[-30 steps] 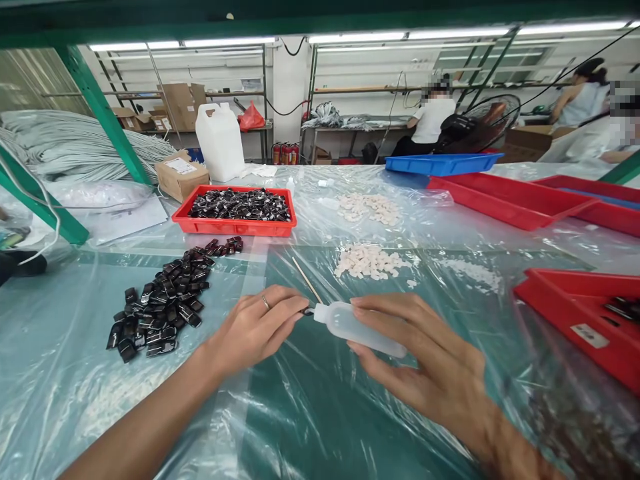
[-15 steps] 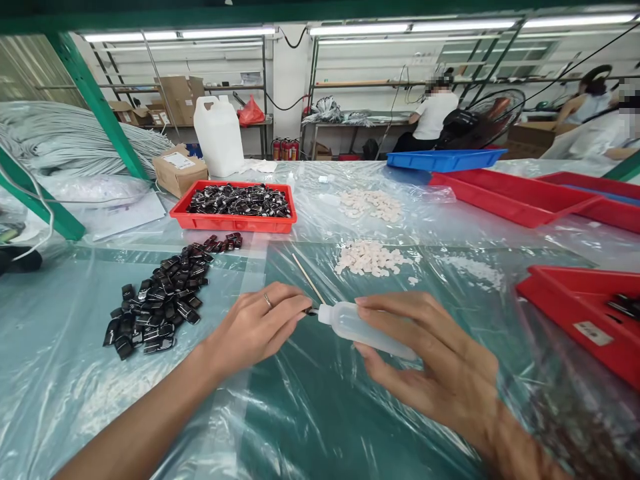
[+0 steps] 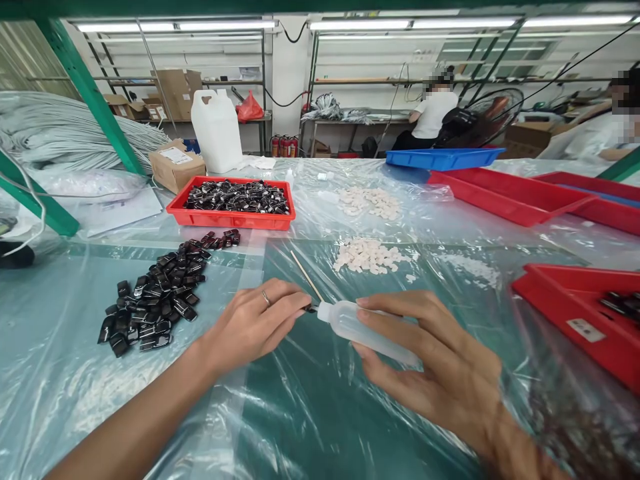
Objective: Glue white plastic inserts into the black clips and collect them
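My left hand [image 3: 260, 317] pinches a small black piece [image 3: 311, 308] between thumb and fingertips at the centre. In my right hand [image 3: 430, 353] lies a translucent squeeze bottle [image 3: 355, 325], gripped between thumb and fingers, its nozzle pointing left and meeting the black piece. A thin wooden stick [image 3: 306, 275] rests just behind the bottle's cap. Beyond it is a pile of small whitish pieces [image 3: 370, 256]. Left of my left hand, a heap of black pieces [image 3: 150, 300] is spread on the plastic-covered table [image 3: 300, 413].
A red tray [image 3: 230, 220] full of black pieces stands behind the heap, near a cardboard box [image 3: 177, 167] and a white jug [image 3: 217, 133]. Another red tray [image 3: 575, 313] is at right; a blue tray [image 3: 445, 159] sits farther back. A person [image 3: 434, 110] sits in the background.
Both hands keep nearly the same pose, with the nozzle still at the black piece. The whole view has shifted very slightly.
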{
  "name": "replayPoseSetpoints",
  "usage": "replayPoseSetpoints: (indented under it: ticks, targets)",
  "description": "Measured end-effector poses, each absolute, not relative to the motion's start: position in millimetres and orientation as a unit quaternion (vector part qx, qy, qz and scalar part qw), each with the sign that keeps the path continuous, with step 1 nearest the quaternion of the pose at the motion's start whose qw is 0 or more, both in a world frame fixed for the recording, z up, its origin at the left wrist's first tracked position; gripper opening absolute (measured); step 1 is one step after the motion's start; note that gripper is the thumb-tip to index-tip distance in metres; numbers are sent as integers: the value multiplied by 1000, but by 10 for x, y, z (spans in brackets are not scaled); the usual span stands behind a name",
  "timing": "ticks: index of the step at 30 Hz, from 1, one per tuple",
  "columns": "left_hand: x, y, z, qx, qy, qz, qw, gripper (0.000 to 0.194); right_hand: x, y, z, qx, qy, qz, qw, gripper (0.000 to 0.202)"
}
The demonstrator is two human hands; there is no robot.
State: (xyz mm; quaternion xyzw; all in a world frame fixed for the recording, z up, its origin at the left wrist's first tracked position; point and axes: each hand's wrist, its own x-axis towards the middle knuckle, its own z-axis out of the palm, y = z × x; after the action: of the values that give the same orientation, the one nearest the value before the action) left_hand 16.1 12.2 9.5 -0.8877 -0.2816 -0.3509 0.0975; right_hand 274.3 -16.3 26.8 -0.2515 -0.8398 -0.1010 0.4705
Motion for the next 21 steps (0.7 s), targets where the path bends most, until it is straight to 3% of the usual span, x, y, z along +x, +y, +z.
replayPoseSetpoints:
  ticks: [7, 11, 16, 21]
  targets:
    - [174, 118, 119, -887, -289, -346, 98, 19, 2739, -145, 267, -250, -835, -69, 485, 48]
    - [162, 137, 94, -889, -300, -345, 27, 21, 2744, -141, 233, -318, -785, 85, 525, 47]
    - [190, 115, 19, -857, -342, -371, -106, 21, 2744, -76, 120, -386, -649, 315, 575, 29]
    - [219, 78, 9, -828, -365, -392, -167, 27, 2701, 1, 12, -387, -588, 424, 570, 27]
